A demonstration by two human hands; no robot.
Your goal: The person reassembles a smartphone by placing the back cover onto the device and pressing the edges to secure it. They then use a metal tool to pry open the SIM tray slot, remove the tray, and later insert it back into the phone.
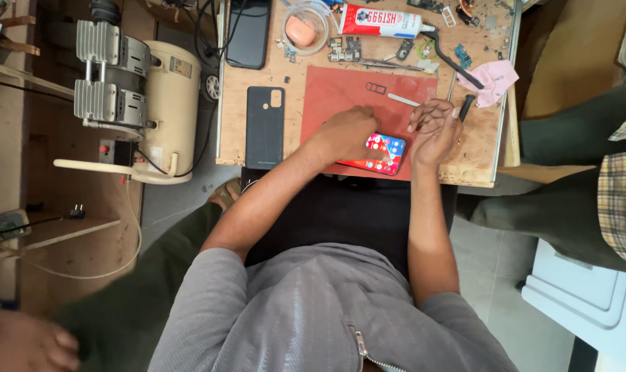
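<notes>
Two hands at work: both rest on one lit phone at the front of a small wooden bench.
Far left: a cream air compressor stands on the floor beside the bench, its finned grey motor on top.
Bench, left part: a dark phone back cover lies flat, long axis running away from the person; a black phone lies beyond it, screen dark.
Tubing coil: a loop of clear tube rings a pink earbud case at the back edge.
Mat: a red work mat holds a small card tray and a thin pale strip.
Phone: the phone, screen up and bright with icons, lies on the mat's near edge, long axis roughly left to right, slightly tilted.
Left hand: laid over the phone's left end, fingers curled down onto it.
Right hand: fingers bent, tips at the phone's right end; how tightly it grips I cannot tell.
Back right: a white glue tube, a pink cloth and loose small parts.
</notes>
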